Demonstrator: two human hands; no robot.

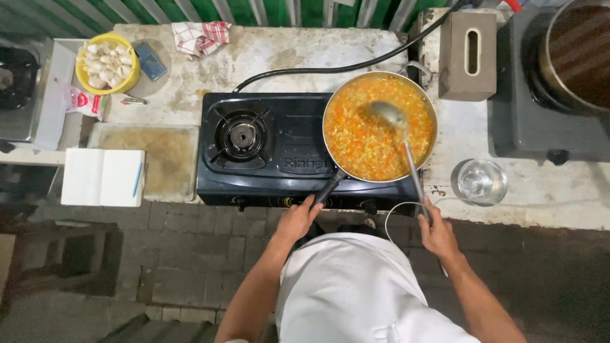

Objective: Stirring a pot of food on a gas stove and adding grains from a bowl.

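A round metal pan [332, 101] full of orange and yellow chopped food sits on the right burner of a black two-burner gas stove [279, 152]. My left hand [297, 219] grips the pan's black handle [328, 188] at the stove's front edge. My right hand [435, 232] holds the long handle of a metal ladle [389, 114], whose bowl rests in the food near the pan's middle.
The left burner [241, 135] is bare. A glass of water [481, 181] stands right of the pan. A yellow bowl of garlic [107, 63], a checked cloth [201, 37], a cutting board [166, 159], an open notebook [103, 177], a brown box [469, 54] and a large pot [575, 54] surround the stove.
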